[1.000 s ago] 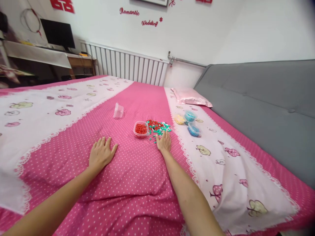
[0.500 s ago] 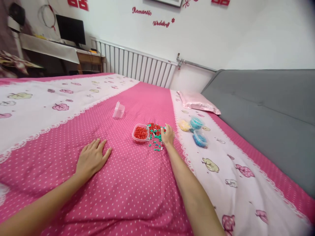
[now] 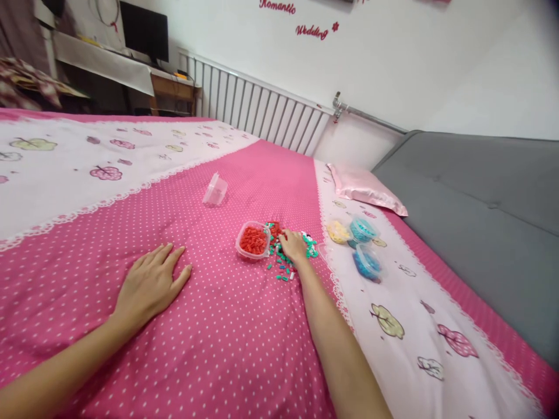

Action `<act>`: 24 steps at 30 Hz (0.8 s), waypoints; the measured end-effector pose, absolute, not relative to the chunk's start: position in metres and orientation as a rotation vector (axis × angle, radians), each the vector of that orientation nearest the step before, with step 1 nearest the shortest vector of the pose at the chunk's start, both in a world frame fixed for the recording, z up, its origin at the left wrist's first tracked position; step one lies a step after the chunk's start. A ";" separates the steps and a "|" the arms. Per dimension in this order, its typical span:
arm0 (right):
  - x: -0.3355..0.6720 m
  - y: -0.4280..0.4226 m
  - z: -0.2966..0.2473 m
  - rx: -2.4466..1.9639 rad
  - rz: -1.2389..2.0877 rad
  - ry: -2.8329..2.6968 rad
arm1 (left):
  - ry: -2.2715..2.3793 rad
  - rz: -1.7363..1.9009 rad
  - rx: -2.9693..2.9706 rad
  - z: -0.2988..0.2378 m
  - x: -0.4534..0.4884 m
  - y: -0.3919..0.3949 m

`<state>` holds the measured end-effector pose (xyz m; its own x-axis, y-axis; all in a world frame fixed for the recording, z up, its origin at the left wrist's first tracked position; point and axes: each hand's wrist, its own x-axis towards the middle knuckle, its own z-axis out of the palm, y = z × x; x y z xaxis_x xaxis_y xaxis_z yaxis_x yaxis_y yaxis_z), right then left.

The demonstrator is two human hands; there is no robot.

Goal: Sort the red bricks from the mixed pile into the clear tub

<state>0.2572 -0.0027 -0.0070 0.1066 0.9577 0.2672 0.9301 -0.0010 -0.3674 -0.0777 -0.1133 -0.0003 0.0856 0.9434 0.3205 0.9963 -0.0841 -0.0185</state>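
A translucent plastic tub (image 3: pixel 250 255) shows a smooth gloss against a matt cloth bedspread (image 3: pixel 244 326) and shiny, satin-like pillow (image 3: pixel 367 189).

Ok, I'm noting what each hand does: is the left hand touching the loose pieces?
No, the left hand rests on the pink bedspread, apart from the loose pieces, where the right hand is.

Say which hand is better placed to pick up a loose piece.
Probably the right hand: its fingers are at the loose pieces. The left hand rests on the bedspread, farther away.
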 end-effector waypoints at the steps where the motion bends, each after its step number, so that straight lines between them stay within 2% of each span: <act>1: 0.257 -0.013 -0.007 -1.929 0.084 -1.864 | -1.951 -0.326 -2.127 0.000 -0.078 -0.113; 8: 0.254 -0.077 -0.003 -1.679 0.046 -2.082 | -1.945 -0.286 -2.123 0.008 -0.073 -0.115; 13: 0.260 -0.094 0.019 -1.615 0.362 -2.249 | -1.941 -0.218 -2.184 0.022 -0.066 -0.122; 19: 0.290 -0.100 0.045 -1.263 0.695 -2.287 | -1.961 -0.246 -2.131 0.024 -0.059 -0.126; 24: 0.311 -0.084 0.031 -1.712 0.423 -1.805 | -2.083 -0.284 -2.070 0.024 -0.042 -0.127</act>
